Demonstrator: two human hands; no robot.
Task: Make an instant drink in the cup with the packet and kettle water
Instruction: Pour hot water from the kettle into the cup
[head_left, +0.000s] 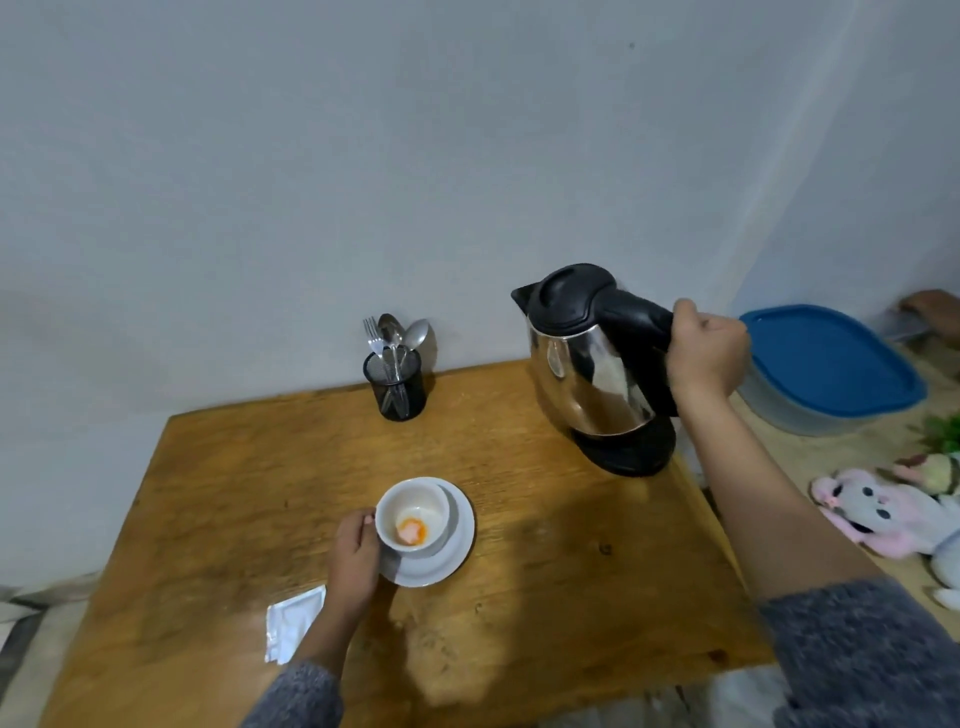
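The right hand has its fingers wrapped tight round the black handle of the kettle, which leans toward ten o'clock, its steel body tipped off level over the black base at the table's two o'clock corner. The left hand curls its fingers against the nine o'clock side of the white cup, which sits on a saucer near the table's middle (orange powder lies in the bottom). The torn packet lies flat at seven o'clock of the cup, partly under the left forearm. A mesh holder with cutlery stands at twelve o'clock, against the wall.
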